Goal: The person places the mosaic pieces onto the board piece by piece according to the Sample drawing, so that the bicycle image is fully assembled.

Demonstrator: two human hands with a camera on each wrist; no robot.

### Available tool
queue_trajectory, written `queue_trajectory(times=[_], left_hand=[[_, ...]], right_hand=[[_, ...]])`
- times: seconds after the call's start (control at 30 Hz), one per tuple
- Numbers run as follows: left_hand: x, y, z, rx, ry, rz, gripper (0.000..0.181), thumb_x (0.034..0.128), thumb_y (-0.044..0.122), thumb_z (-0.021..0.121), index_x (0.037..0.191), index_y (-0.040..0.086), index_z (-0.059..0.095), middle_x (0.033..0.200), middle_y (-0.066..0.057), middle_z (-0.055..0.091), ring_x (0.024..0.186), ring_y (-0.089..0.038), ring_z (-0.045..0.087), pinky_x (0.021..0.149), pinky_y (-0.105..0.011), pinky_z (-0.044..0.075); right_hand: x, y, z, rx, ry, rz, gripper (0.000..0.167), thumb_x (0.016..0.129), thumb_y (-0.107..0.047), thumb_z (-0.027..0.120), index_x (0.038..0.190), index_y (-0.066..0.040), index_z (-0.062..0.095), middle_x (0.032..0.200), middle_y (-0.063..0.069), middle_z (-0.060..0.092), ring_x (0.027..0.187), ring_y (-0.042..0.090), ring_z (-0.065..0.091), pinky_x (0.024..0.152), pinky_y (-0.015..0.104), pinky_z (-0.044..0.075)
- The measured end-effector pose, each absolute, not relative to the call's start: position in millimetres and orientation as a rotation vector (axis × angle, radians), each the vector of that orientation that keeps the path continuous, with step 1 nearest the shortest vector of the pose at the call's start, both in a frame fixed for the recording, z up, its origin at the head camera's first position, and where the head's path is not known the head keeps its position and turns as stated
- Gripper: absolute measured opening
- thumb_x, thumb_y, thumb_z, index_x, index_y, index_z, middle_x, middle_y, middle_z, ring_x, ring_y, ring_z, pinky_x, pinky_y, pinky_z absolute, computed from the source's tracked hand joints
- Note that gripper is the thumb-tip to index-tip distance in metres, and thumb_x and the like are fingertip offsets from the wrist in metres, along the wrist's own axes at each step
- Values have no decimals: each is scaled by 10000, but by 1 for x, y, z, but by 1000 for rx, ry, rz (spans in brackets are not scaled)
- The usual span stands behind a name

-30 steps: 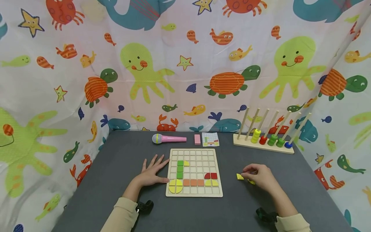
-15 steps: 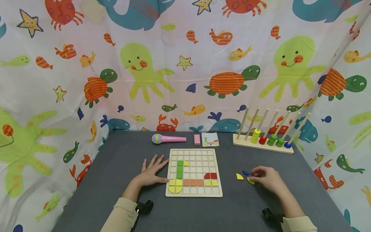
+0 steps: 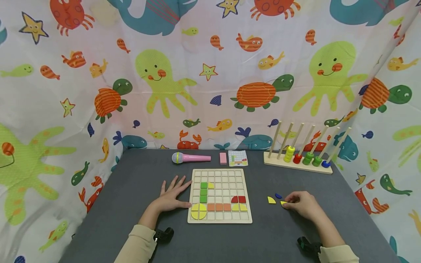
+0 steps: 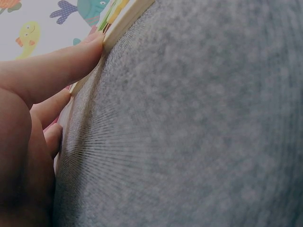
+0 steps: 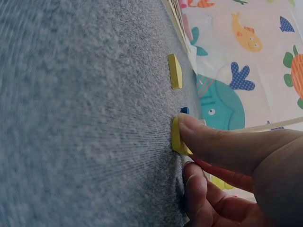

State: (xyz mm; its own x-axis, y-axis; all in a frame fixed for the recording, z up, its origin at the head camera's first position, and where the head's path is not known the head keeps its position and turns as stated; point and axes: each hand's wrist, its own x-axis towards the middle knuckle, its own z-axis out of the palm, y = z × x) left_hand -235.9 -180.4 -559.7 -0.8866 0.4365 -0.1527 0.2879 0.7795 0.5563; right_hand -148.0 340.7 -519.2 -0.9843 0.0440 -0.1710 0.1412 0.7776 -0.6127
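Observation:
My right hand [image 3: 303, 205] pinches a yellow quarter-circle block [image 5: 177, 137] against the grey tabletop, thumb on top and fingers behind; part of the block is hidden. Just left of it lie another yellow quarter-circle block [image 3: 271, 200] and a blue curved block [image 3: 278, 196]. My left hand [image 3: 168, 200] lies with fingers spread, thumb and fingertips touching the left edge of the wooden grid board [image 3: 219, 222]. On the board sit green blocks [image 3: 203, 190], orange blocks [image 3: 219, 207], red blocks [image 3: 238, 199] and several yellow blocks [image 3: 198, 211].
Behind the board lie a pink toy microphone [image 3: 191, 157], a pink eraser-like block [image 3: 223, 158] and a small pattern card [image 3: 238, 158]. A wooden peg stand [image 3: 297, 163] with coloured beads is at the back right. A sea-animal curtain [image 3: 210, 91] hangs behind the table.
My right hand has shifted right from over the blocks, uncovering the blue one, and now pinches the right-hand yellow block, which has turned slightly. My left hand has stayed at the board.

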Motion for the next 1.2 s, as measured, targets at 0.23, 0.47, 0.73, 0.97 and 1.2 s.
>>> queue_trajectory(times=[0.23,0.47,0.73,0.97,1.2], left_hand=[[-233,-180,-556,604,2697,829,1022,762,732,699,1605,334,280,1708,-51,133,1566,-358,-83,1128,-662,-241],[-235,-181,-560,583,2710,808,1016,756,719,716,1600,355,283,1711,16,117,1572,-309,-99,1141,-642,-237],[-234,-180,-558,587,2701,797,1010,770,718,704,1605,353,267,1713,10,104,1572,-319,-99,1140,-644,-237],[-233,-180,-558,591,2700,819,1010,764,734,699,1601,363,275,1712,12,112,1573,-314,-98,1137,-649,-241],[-236,-180,-562,548,2714,764,1009,760,726,708,1597,403,246,1704,96,73,1574,-249,-123,1155,-613,-240]], right_hand=[[-148,340,-517,120,2816,-994,254,862,-296,812,867,-81,677,772,9,616,715,177,509,627,314,381],[-149,328,-506,81,2781,-1074,245,906,-292,767,916,-75,652,748,5,687,696,168,595,600,288,416],[-155,310,-498,-71,2842,-1148,185,925,-241,748,1008,-90,680,775,27,678,674,158,558,586,276,431],[-157,294,-489,-165,2788,-1221,240,997,-179,646,1192,-66,729,1060,69,727,832,185,572,692,288,500],[-159,276,-484,-112,2726,-1262,259,964,-240,700,1145,-56,726,921,53,703,779,196,566,632,277,484]])
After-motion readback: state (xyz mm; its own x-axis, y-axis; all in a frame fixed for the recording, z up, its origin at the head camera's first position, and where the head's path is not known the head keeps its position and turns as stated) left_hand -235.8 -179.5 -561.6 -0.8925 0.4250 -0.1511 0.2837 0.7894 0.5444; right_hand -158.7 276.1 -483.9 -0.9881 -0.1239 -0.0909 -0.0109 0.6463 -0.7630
